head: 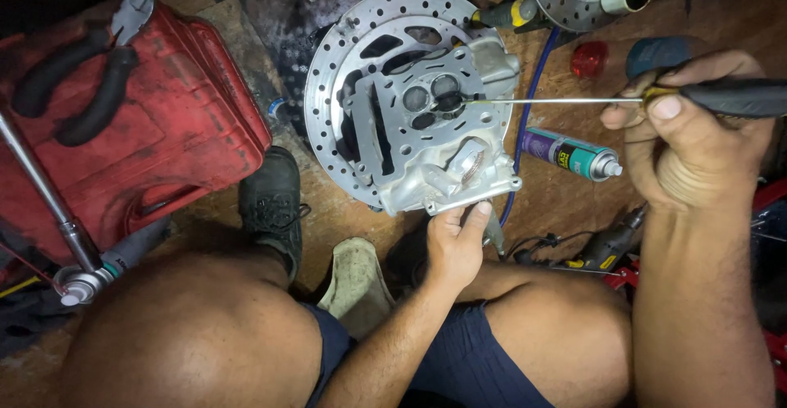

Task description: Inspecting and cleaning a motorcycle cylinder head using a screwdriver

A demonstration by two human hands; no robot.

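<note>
Casting (426, 121), likely heavy and rigid, is lying on a drilled brake disc (344, 39) and being steadied at its lower edge by left hand (455, 244) fingers. Thin screwdriver (574, 100) is being pinched at its handle by right hand (689, 129), tip seemingly in a central bore.

Silver disc (344, 55), dotted with holes. Red case (176, 121) with black pliers (82, 88). Purple-and-teal can (570, 154), navy shorts (475, 359).
</note>
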